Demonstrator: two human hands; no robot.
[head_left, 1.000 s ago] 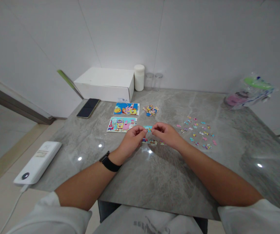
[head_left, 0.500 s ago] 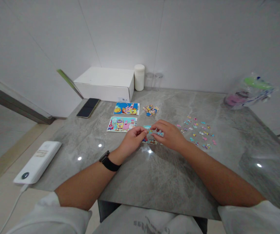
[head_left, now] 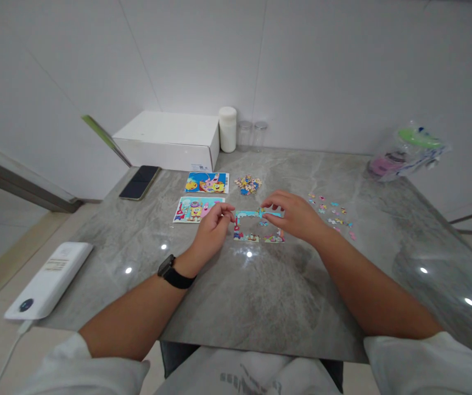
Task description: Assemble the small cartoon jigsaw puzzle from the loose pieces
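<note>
A jigsaw border (head_left: 247,238) lies joined on the table, its middle mostly bare, with a gap along the lower edge. My right hand (head_left: 296,215) is over its upper right part, thumb and forefinger at a small puzzle piece (head_left: 260,210) on the top edge. At the border's left side, my left hand (head_left: 214,224) rests with its fingers loosely bent and apart, nothing visible in them. It partly covers a cartoon picture card (head_left: 186,210). Inside the border lies a small blue loose piece (head_left: 263,224).
Loose puzzle pieces (head_left: 335,221) are scattered to the right. Behind are a heap of pieces (head_left: 248,185), a second picture card (head_left: 207,182), a phone (head_left: 140,182), a white box (head_left: 166,142), a white bottle (head_left: 228,130) and two glasses (head_left: 259,137). A power bank (head_left: 50,280) lies left, a plastic bag (head_left: 404,153) right.
My hands were close together over the puzzle, fingertips at a piece. My left hand has drawn away to the left, uncovering the border; the right stays at the top edge. The view has shifted slightly.
</note>
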